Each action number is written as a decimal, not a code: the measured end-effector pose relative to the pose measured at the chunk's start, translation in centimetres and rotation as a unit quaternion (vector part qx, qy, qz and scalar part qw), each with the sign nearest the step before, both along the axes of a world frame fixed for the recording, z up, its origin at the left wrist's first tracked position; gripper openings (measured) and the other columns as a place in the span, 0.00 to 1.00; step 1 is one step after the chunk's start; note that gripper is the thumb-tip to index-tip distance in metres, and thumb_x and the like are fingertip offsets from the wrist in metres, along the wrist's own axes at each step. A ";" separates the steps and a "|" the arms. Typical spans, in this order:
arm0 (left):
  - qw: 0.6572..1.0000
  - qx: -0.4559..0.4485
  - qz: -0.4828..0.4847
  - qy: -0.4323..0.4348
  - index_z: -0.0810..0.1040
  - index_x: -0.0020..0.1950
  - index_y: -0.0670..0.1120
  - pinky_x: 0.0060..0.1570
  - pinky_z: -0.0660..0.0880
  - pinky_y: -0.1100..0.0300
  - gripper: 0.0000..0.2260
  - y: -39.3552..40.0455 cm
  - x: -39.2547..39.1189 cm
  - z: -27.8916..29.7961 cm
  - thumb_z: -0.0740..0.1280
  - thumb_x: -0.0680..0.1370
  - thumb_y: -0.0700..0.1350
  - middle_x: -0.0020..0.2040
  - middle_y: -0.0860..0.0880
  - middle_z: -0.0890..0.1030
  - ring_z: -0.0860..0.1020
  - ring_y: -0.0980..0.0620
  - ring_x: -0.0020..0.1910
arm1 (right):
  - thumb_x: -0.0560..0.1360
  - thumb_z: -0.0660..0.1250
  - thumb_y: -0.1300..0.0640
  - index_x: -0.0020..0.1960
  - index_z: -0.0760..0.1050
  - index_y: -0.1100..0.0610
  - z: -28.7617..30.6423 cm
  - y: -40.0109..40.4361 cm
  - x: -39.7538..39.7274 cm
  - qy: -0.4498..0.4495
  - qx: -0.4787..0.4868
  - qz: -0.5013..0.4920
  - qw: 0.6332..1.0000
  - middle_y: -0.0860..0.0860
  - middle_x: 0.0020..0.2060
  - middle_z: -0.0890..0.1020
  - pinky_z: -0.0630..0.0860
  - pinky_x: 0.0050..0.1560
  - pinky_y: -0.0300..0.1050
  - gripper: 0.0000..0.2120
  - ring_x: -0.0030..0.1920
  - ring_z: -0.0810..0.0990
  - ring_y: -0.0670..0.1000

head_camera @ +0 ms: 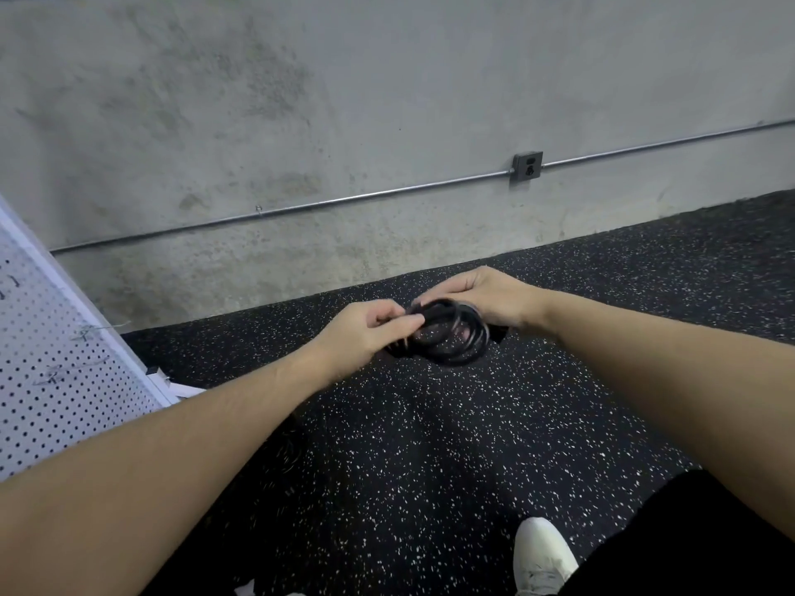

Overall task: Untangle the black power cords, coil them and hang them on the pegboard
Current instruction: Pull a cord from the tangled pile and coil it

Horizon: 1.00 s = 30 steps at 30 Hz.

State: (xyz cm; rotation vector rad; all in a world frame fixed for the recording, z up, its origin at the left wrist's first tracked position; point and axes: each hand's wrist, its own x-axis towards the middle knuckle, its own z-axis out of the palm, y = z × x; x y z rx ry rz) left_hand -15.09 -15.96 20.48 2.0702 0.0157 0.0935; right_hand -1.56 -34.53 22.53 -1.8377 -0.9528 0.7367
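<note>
- I am watching both hands working in the middle of the frame, above the speckled rubber floor (430, 445), on a coil of black power cord (447, 337) held between them.
- I am judging this as the coiling step nearing its finish: the cord is lying in several stacked loops, and the left hand (365, 333) is pinching a strand at the coil's left edge, perhaps tucking or wrapping an end. I cannot make out the plug.
- The right hand (494, 301) is gripping the coil from the right, fingers curled round the loops, knuckles facing up toward the concrete wall (301, 101).
- The left hand's thumb and forefinger are closing on the cord, with the other fingers curled under; the palm is turning right, toward the coil.
- Both forearms are reaching in from the bottom corners and converging, wrists roughly level, the coil hanging clear of the floor.
- The white pegboard (51, 359) is standing at the left edge of the frame, well apart from the coil, with wire hooks (88, 331) showing on it.
- As I see it, the next move is calling for securing the loose end so the loops hold, then swinging the coil leftward and slipping it over a hook without letting the loops spring open.
- A white shoe (544, 552) is showing at the bottom right, and a wall outlet (527, 165) on a conduit at upper right.
</note>
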 end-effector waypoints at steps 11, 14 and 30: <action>0.949 -0.286 0.135 0.001 0.79 0.62 0.67 0.32 0.75 0.60 0.13 -0.3 0.7 -0.4 0.70 0.81 0.52 0.34 0.50 0.76 0.71 0.56 0.31 | 0.86 0.57 0.49 0.80 0.57 0.42 -2.1 1.6 -1.8 -0.147 -0.173 0.050 0.973 0.50 0.57 0.81 0.79 0.47 0.45 0.23 0.46 0.79 0.49; 0.934 -0.300 0.194 0.021 0.80 0.60 0.63 0.44 0.84 0.52 0.11 0.0 1.1 -0.4 0.72 0.79 0.52 0.37 0.51 0.78 0.76 0.55 0.35 | 0.85 0.58 0.48 0.79 0.59 0.51 -2.4 2.3 -2.6 -0.207 -0.160 0.057 0.963 0.55 0.69 0.77 0.74 0.66 0.53 0.24 0.60 0.79 0.51; 0.952 -0.190 0.239 0.027 0.74 0.62 0.47 0.33 0.79 0.55 0.09 0.2 1.2 -0.8 0.60 0.86 0.50 0.52 0.43 0.84 0.81 0.51 0.33 | 0.77 0.73 0.55 0.64 0.80 0.51 -0.7 2.6 -2.3 -0.088 0.136 -0.098 0.982 0.43 0.44 0.84 0.73 0.37 0.36 0.16 0.35 0.78 0.44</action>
